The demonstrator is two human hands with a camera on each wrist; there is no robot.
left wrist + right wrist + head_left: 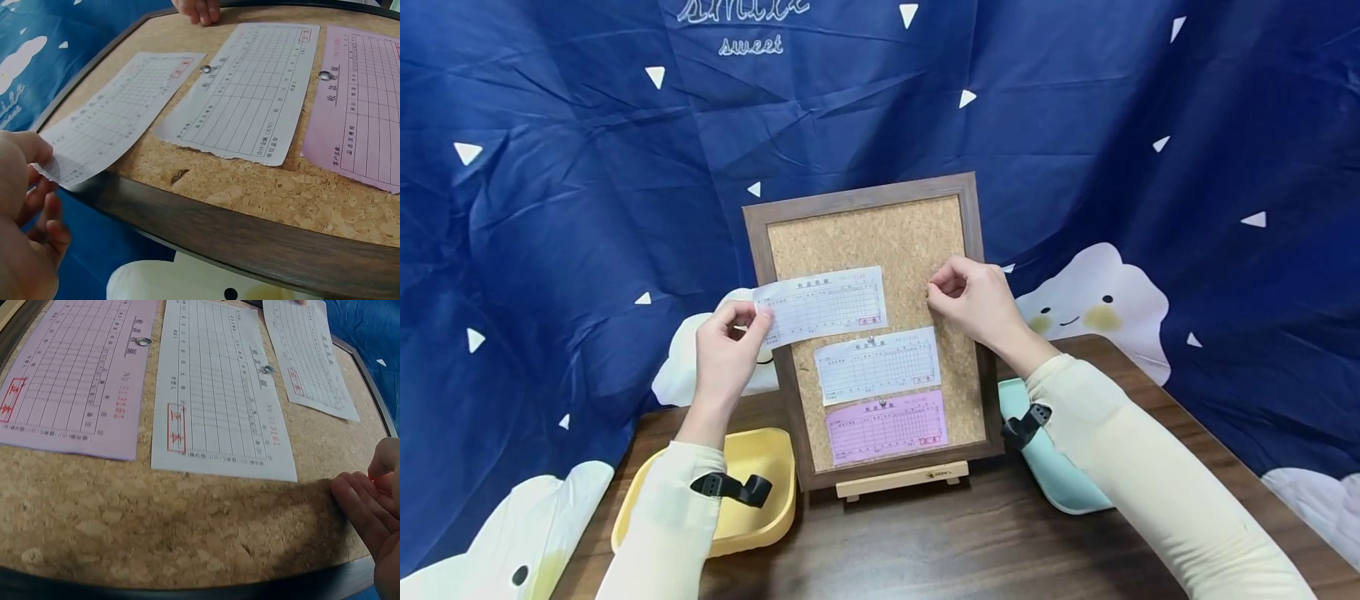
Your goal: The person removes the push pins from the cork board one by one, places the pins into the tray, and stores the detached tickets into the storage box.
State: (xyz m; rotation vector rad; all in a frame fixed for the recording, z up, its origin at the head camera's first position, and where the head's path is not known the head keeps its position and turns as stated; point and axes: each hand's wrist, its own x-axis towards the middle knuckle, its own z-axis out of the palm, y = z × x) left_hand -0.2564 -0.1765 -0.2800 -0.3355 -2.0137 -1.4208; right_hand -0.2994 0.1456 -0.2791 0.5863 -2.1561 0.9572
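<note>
My left hand pinches the left end of a white receipt slip between thumb and fingers. That slip lies slanted over the left frame edge of a cork board, its held end lifted in the left wrist view. Below it, a second white receipt and a pink receipt are fixed with small clear-looking pins. My right hand has its thumb and fingertips together at the board's right side; I cannot tell whether they pinch something small.
The board leans on a small wooden stand on a dark wooden table. A yellow tray stands at the left and a mint-green tray at the right, partly behind the right forearm. A blue cloth hangs behind.
</note>
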